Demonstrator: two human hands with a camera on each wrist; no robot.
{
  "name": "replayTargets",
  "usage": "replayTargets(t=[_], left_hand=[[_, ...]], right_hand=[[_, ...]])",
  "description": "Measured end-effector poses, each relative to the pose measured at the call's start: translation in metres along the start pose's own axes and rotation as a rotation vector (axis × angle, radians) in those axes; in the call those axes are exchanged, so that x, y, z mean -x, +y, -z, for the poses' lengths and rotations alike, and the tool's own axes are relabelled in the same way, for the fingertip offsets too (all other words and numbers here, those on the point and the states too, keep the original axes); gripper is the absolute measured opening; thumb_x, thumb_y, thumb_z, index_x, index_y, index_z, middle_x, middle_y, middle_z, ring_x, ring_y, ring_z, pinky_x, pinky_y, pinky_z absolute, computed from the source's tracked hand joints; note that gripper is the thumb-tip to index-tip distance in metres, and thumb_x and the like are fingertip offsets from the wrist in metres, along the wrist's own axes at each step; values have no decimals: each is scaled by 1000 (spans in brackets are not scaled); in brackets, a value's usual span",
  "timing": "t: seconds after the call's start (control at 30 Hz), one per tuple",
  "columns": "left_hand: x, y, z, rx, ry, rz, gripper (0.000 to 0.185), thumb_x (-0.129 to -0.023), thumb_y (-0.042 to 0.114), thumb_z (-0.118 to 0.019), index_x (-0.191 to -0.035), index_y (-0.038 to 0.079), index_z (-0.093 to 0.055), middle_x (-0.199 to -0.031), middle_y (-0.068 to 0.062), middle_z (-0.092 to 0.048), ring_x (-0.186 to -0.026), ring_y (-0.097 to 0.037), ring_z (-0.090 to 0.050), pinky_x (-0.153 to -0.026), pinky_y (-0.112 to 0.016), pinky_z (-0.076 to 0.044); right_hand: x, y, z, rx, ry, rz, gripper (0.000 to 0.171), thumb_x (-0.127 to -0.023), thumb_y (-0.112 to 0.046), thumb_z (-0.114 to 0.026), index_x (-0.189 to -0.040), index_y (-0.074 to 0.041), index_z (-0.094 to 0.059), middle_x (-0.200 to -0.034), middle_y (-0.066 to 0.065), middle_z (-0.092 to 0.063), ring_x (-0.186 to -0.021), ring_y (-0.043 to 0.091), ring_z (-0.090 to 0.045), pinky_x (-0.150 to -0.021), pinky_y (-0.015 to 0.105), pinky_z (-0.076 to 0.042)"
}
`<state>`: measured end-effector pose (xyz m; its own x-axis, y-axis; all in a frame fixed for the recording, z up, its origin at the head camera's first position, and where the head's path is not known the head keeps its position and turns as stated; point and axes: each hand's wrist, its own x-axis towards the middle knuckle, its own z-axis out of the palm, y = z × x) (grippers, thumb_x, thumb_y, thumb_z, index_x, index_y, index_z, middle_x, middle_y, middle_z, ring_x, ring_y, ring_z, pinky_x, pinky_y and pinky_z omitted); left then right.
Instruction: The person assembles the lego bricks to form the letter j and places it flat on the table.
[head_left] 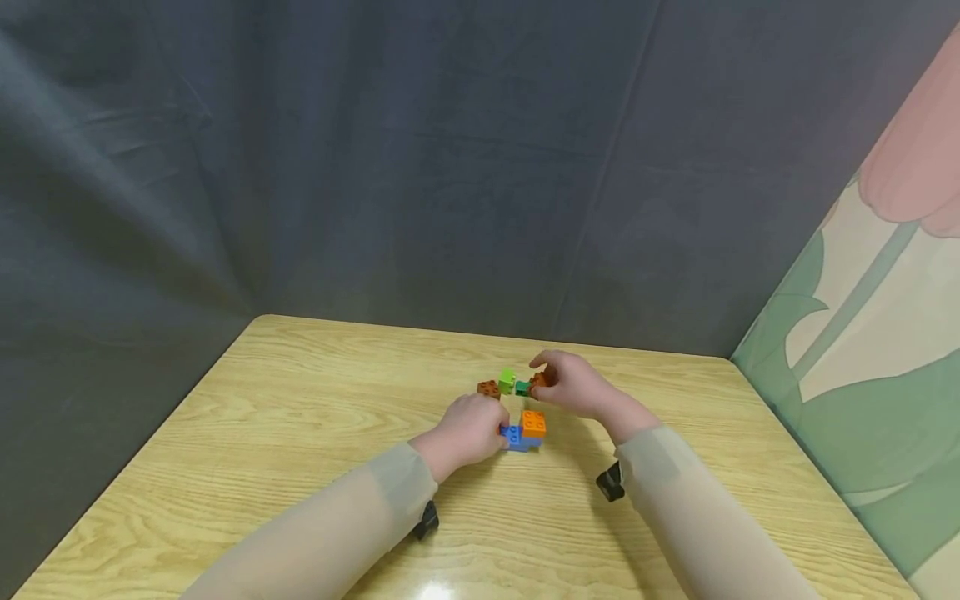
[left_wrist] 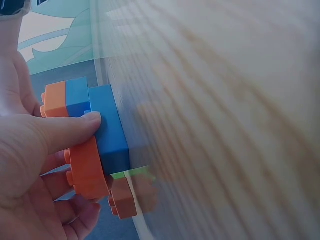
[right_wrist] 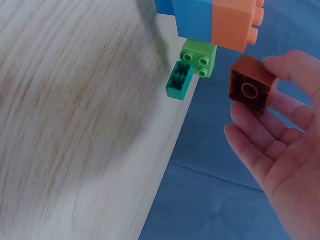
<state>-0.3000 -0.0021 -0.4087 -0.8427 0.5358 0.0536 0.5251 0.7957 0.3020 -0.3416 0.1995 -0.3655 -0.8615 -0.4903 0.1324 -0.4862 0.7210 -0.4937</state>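
My left hand [head_left: 468,427] grips a stack of toy building bricks low on the table. Its thumb presses against a long blue brick [left_wrist: 109,130], with the fingers around an orange brick [left_wrist: 89,167] joined to it. At the stack's other end, a second orange brick [head_left: 533,422] sits on a blue one [left_wrist: 77,96]. Beyond the stack, my right hand [head_left: 576,383] pinches a brown brick [right_wrist: 252,82] between thumb and fingers, its hollow underside showing in the right wrist view. A dark green brick [right_wrist: 179,80] lies tipped over close by, its hollow side exposed.
A light green brick [right_wrist: 199,57] is beside the dark green one, its studs facing sideways. Another brown brick [head_left: 489,389] stands just beyond my left hand. The wooden table [head_left: 337,400] ends at a dark curtain [head_left: 450,167], and a flower-patterned panel [head_left: 862,375] borders its right side.
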Motion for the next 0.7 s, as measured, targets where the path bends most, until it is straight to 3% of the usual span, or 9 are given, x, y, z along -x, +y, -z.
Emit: replayTargets(t=[0.17,0.37,0.7], left_hand=[[1,1,1,9,4,-6,11,-87,25,-78,-83,16,-74,-71,11,-56,-66,-13,-48,-68,-31,-39],[3,1,3,17,3,-12,11,-88,25,-77,-84,16,-74,-71,11,-57,-68,-13,-49,-70,-31,-39],[3,2,3,11,14,-9,10,-87,25,-78,-86,15,-76,-74,11,-60,-69,-11,-51,-71,-30,-42]], right_hand=[[7,-5,3,-48,-22,-7,14,-93,-13,-69,-100,-1,-66,-88,1,-67,-75,15,-60,-73,35,-51],[14,-11,7,-149,-29,-48,18,-89,-13,-74,-101,-3,-64,-92,3,-66,-81,18,-62,-76,36,-52],[28,-14,11,-266,-112,7,22,-88,-7,-75,-103,-4,-58,-94,4,-63,-87,21,-62,-81,38,-52]])
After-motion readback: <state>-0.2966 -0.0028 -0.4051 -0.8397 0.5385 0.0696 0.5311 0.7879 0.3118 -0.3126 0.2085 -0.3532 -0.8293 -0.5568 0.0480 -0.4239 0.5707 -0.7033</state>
